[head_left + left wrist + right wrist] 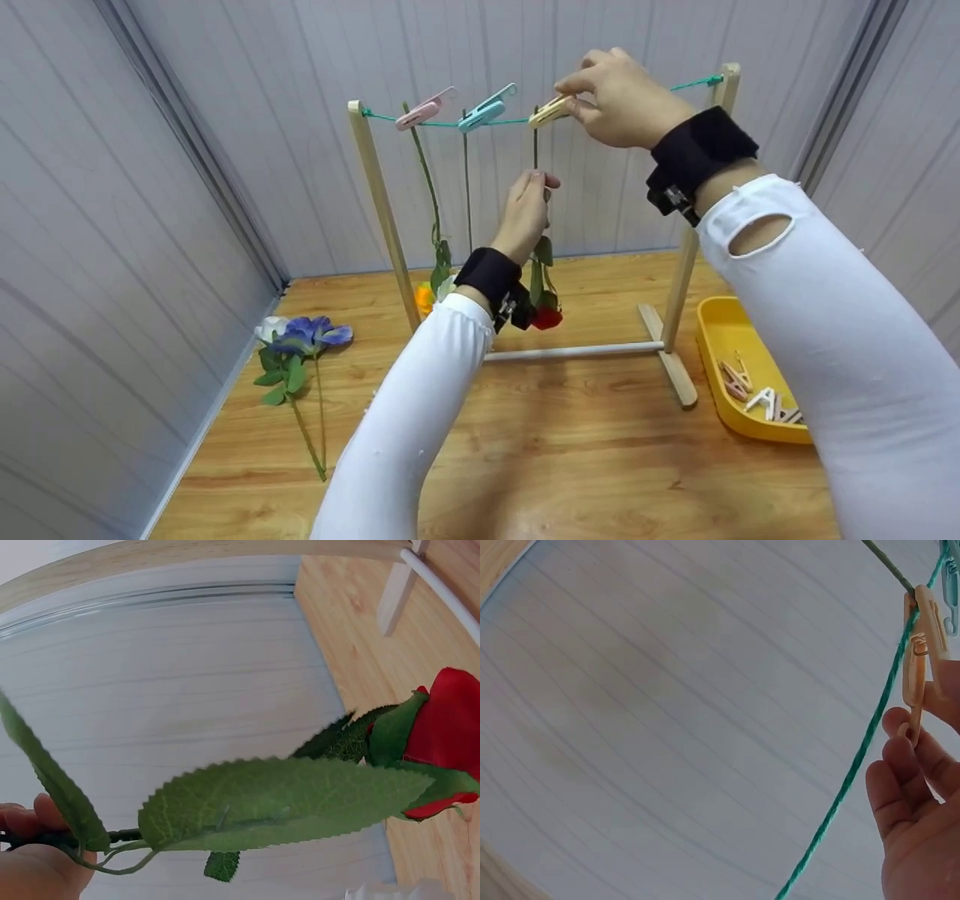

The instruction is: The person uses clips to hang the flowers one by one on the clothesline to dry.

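Observation:
My right hand point(628, 103) pinches the handle end of a pale yellow clothespin point(550, 112), its front end at the green string point(870, 727). A thin stem point(889, 564) meets the clothespin's tip in the right wrist view. Lower down, my left hand point(525, 214) holds that stem between thumb and fingers. From it a red rose point(547, 315) hangs head down, its toothed green leaves point(277, 802) large in the left wrist view. Left along the string, a pink clothespin point(418, 114) and a blue clothespin point(484, 114) each clip another flower stem.
The string spans a wooden frame point(382, 217) on the wood table. A white flower and a purple-blue flower point(311, 335) lie at the left. At the right stands a yellow tray point(724, 409) with several clothespins point(763, 401). An orange flower point(424, 298) hangs near the left post.

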